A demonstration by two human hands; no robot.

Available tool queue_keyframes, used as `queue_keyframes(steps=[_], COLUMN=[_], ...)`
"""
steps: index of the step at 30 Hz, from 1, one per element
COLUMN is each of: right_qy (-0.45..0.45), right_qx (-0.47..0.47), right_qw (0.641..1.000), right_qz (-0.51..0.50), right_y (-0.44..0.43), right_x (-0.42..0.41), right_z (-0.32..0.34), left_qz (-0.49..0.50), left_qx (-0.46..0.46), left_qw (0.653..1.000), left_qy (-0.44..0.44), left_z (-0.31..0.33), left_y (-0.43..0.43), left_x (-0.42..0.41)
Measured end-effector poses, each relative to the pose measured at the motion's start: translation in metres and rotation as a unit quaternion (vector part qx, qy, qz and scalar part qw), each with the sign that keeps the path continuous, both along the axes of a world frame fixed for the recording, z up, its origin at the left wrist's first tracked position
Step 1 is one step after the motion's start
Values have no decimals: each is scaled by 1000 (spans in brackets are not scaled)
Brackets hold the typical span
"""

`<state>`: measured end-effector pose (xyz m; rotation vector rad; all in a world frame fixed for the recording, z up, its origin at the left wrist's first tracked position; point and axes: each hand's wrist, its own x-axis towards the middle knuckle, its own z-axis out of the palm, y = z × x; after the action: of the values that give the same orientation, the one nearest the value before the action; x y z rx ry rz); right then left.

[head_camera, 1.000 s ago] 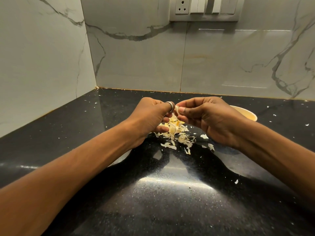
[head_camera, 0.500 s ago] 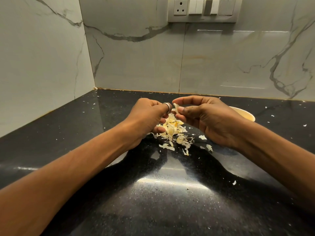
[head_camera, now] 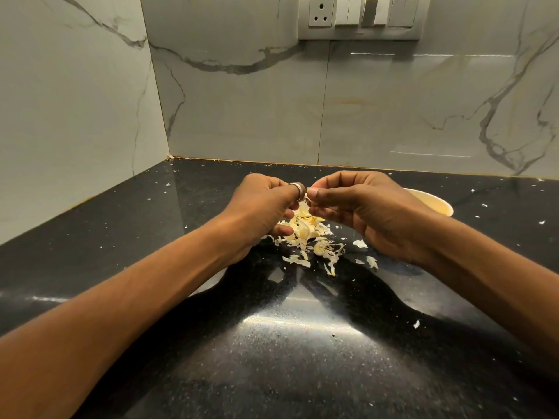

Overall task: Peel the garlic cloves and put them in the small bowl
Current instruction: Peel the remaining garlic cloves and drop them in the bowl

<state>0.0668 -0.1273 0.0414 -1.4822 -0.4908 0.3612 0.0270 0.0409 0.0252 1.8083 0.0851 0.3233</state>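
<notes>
My left hand [head_camera: 266, 204], with a ring on one finger, and my right hand [head_camera: 360, 207] meet fingertip to fingertip above the black counter. Between them they pinch a garlic clove [head_camera: 308, 197]; only a pale sliver of it shows, the rest is hidden by the fingers. Below the hands lies a pile of pale garlic skins [head_camera: 308, 237]. The small cream bowl [head_camera: 435, 204] stands behind my right wrist, mostly hidden; its contents cannot be seen.
Skin flakes are scattered over the black stone counter [head_camera: 272, 343]. Marble walls close the corner at left and behind. A socket and switch panel [head_camera: 360, 18] sits high on the back wall.
Both hands stay together on the clove with small finger movements; less of the pale clove shows between the fingertips now.
</notes>
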Motion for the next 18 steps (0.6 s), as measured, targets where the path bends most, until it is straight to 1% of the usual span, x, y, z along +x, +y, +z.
queue_keyframes(steps=[5, 9, 18], right_qy=[9, -6, -44], right_qx=[8, -15, -18], right_qw=[1000, 999, 996], right_qz=[-15, -32, -72], right_y=[1, 0, 1], right_x=[0, 1, 5], right_z=[-2, -1, -4], left_qz=[10, 17, 24], left_qx=[3, 10, 27], left_qw=[1000, 1000, 999], left_qy=[0, 0, 8], left_z=[-1, 0, 2], left_y=[0, 1, 0], left_x=[1, 1, 1])
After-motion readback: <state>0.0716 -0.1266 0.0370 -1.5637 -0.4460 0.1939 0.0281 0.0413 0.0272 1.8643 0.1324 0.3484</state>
